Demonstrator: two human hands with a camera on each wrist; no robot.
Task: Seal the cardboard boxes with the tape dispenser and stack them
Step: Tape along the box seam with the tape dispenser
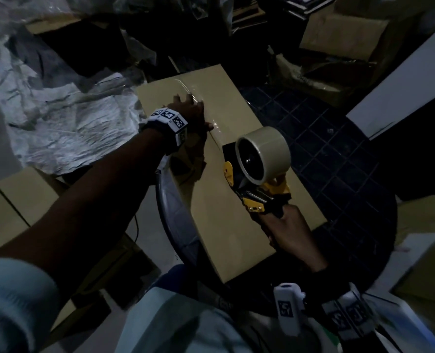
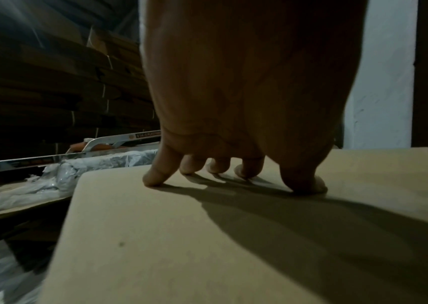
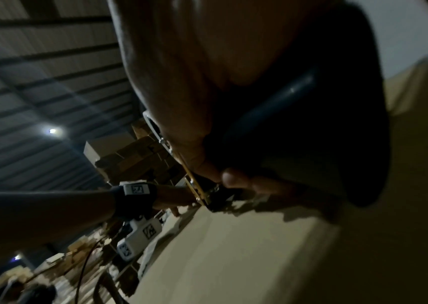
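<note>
A flat tan cardboard box (image 1: 239, 220) lies across a dark round table (image 1: 359, 250), with a strip of clear tape (image 1: 198, 98) running down its seam from the far end. My left hand (image 1: 193, 110) presses on the far part of the box top, fingers spread and fingertips (image 2: 153, 181) planted on the cardboard (image 2: 207, 246). My right hand (image 1: 292, 235) grips the handle of a yellow and black tape dispenser (image 1: 257, 179) carrying a tan tape roll (image 1: 263, 152), its front end down on the box at mid-length. In the right wrist view the handle (image 3: 272, 115) is dark inside my grip.
Crumpled plastic sheeting (image 1: 58, 110) lies on the left. More cardboard boxes sit at the lower left (image 1: 15, 207), back right (image 1: 338, 39) and right edge (image 1: 420, 220). A white panel (image 1: 402, 85) leans at the right. Stacked flat cartons (image 2: 51, 92) fill the background.
</note>
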